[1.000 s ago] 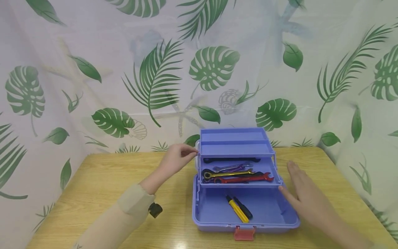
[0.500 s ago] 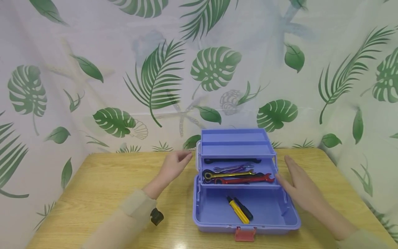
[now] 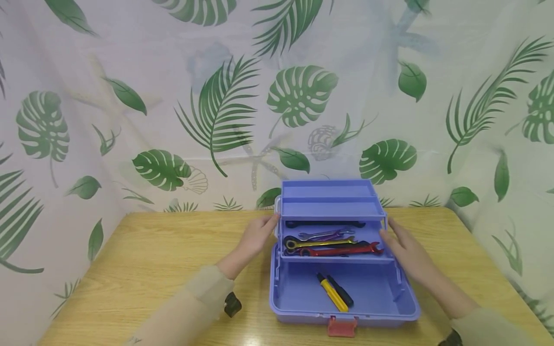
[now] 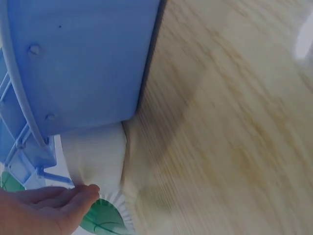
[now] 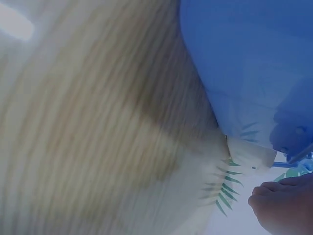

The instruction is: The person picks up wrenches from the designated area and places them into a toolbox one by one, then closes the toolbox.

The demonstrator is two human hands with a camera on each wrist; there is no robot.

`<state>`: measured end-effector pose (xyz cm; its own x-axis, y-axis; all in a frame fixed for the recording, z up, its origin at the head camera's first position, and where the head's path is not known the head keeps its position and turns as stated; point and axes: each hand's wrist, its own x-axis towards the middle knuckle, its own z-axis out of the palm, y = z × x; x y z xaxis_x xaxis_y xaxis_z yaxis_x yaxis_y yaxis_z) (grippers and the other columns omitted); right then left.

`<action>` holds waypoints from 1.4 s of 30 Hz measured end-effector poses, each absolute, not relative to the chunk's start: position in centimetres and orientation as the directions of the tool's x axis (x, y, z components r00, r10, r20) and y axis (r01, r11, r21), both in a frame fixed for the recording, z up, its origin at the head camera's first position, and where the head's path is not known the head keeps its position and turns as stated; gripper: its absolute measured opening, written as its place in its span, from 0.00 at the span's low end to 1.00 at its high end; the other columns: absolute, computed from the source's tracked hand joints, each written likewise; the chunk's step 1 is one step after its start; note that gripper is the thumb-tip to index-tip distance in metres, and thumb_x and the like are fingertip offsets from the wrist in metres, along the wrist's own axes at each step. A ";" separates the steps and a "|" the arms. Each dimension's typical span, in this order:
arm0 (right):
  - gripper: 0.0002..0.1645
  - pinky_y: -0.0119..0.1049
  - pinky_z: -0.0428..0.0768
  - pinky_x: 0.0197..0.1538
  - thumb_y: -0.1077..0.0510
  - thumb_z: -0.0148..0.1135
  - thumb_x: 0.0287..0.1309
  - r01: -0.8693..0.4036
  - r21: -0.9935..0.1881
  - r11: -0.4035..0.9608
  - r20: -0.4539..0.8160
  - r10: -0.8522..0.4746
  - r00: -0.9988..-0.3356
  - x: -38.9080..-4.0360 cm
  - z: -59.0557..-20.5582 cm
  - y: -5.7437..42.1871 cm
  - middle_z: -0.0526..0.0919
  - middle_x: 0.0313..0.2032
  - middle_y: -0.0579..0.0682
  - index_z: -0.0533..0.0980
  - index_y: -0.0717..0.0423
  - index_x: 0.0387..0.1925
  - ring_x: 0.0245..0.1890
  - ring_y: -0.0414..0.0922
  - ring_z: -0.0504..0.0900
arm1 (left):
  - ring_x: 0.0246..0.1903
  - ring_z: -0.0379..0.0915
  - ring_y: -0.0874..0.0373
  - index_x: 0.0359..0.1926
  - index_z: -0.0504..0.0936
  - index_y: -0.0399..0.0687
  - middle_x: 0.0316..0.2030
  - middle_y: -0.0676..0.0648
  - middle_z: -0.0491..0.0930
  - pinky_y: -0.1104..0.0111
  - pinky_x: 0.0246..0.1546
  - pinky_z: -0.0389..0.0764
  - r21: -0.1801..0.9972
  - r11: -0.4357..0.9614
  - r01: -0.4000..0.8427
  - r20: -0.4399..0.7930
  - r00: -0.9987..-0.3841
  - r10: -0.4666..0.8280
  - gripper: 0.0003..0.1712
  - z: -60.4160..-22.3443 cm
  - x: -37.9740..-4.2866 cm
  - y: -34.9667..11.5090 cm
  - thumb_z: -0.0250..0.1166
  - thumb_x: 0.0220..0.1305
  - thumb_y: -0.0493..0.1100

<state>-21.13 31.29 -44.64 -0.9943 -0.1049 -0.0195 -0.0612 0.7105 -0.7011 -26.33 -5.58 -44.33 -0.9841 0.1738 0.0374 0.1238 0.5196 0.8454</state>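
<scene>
A blue-purple toolbox (image 3: pixel 344 315) stands open, its upper tray (image 3: pixel 329 206) and lower tray (image 3: pixel 287 258) raised in steps toward the back. Several wrenches lie in the lower tray, among them a red wrench (image 3: pixel 342 250) and a yellow wrench (image 3: pixel 324 243). My left hand (image 3: pixel 254 236) has its fingertips at the left side of the upper tray, beside the pale lid (image 4: pixel 95 154). On the other side, my right hand (image 3: pixel 409 254) reaches the trays' right edge, thumb toward the front. In the right wrist view, the right hand's fingers (image 5: pixel 274 193) are bent and partly cut off.
Inside the box bottom lie a yellow-handled tool (image 3: pixel 333 294) and a black-handled tool (image 3: pixel 340 290). A red latch (image 3: pixel 342 327) hangs at the front. The box stands on a wooden table (image 3: pixel 173 240); a leaf-printed curtain (image 3: pixel 242 29) hangs behind.
The left hand drew back from the tray's left side, then returned to it. My right hand has moved in from the right to the trays' edge. The toolbox has stayed put.
</scene>
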 end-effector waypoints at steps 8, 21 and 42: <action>0.46 0.79 0.60 0.72 0.37 0.32 0.85 -0.045 -0.764 0.643 -0.037 -0.114 -0.993 -21.8 -44.8 30.5 0.55 0.78 0.78 0.45 0.67 0.83 0.76 0.79 0.57 | 0.66 0.77 0.33 0.65 0.79 0.29 0.64 0.28 0.81 0.45 0.72 0.75 0.878 0.474 0.070 0.010 -0.992 0.127 0.37 -44.2 -26.3 -4.4 0.47 0.83 0.59; 0.53 0.72 0.55 0.79 0.31 0.18 0.82 0.105 -0.801 0.590 -0.185 -0.077 -0.980 -23.2 -44.4 29.6 0.52 0.78 0.78 0.43 0.71 0.82 0.78 0.77 0.54 | 0.36 0.83 0.52 0.53 0.86 0.29 0.36 0.40 0.88 0.59 0.48 0.85 0.940 0.323 -0.106 -0.132 -0.990 0.058 0.41 -44.2 -26.5 -3.6 0.49 0.79 0.66; 0.56 0.70 0.50 0.81 0.22 0.12 0.75 0.284 -0.872 0.399 -0.336 -0.065 -0.940 -23.5 -43.9 29.2 0.41 0.82 0.71 0.36 0.56 0.85 0.82 0.73 0.45 | 0.66 0.80 0.39 0.68 0.77 0.30 0.62 0.32 0.83 0.49 0.76 0.72 0.955 0.118 -0.274 -0.288 -0.949 0.129 0.43 -43.9 -27.0 -3.6 0.58 0.75 0.65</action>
<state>-23.54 29.22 -43.94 -0.9396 -0.0654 -0.3359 0.2840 0.3989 -0.8719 -26.99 -3.57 -43.88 -0.9489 0.1286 -0.2881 -0.2738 0.1180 0.9545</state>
